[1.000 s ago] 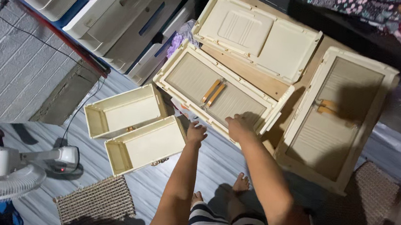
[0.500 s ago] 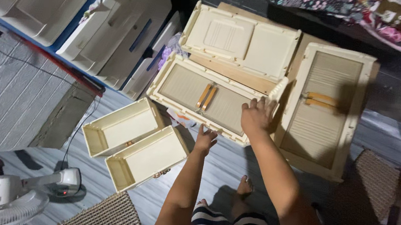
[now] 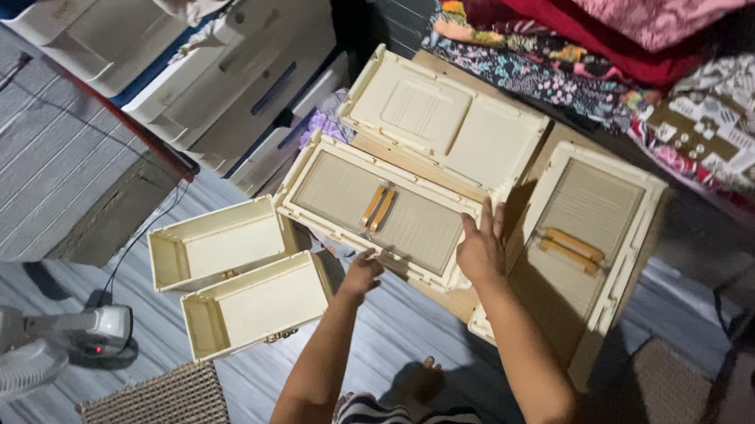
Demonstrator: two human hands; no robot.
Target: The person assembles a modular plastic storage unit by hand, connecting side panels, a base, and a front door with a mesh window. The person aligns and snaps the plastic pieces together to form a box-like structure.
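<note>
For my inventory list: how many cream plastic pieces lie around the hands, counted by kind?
Flat panels with orange handles: 2, one under both the left hand and right hand, one to its right.
Flat panel without handles: 1
Open drawers: 2
Total: 5
</note>
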